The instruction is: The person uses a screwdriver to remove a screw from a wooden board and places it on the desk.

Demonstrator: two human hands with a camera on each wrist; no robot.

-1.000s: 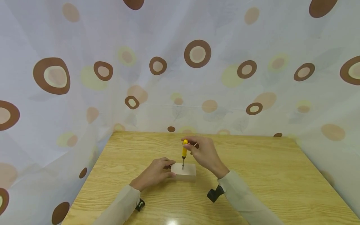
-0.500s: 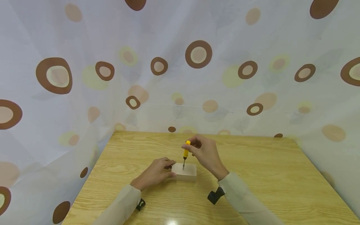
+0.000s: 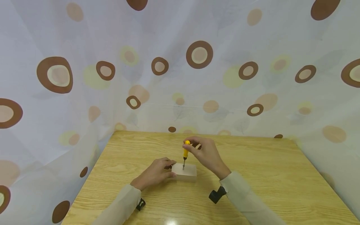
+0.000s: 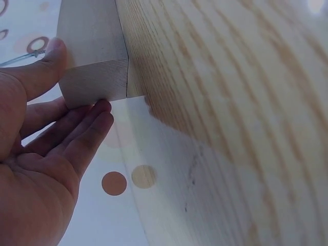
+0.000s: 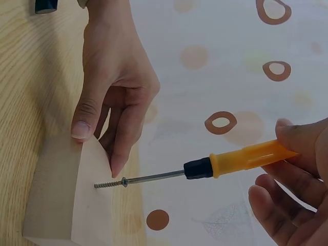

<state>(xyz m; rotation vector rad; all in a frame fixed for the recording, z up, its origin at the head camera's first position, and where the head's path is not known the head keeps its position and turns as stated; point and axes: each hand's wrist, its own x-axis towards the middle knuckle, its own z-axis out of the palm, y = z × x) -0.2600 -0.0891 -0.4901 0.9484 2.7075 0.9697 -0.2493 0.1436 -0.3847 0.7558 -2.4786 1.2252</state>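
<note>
Head view: a pale wooden block lies on a wood-grain table, between the person's two hands. The left hand grips the block's left end, its thumb at the near side and its fingers toward the far side. The left wrist view shows that thumb and several fingertips against the block, with the palm well away from the wood.

The right hand pinches the end of a yellow-handled screwdriver between thumb and fingers. The tool stands close to upright over the block, its handle leaning slightly to the right. In the right wrist view, a black collar joins the handle to a bare metal shaft, whose tip meets the head of a threaded screw. The screw's point touches the block's top face, and much of its thread shows above the wood; how deep the point sits cannot be told.

Both arms wear light sleeves, with a black device by the right wrist. Behind the table hangs a white sheet printed with brown rings and pale spots.
</note>
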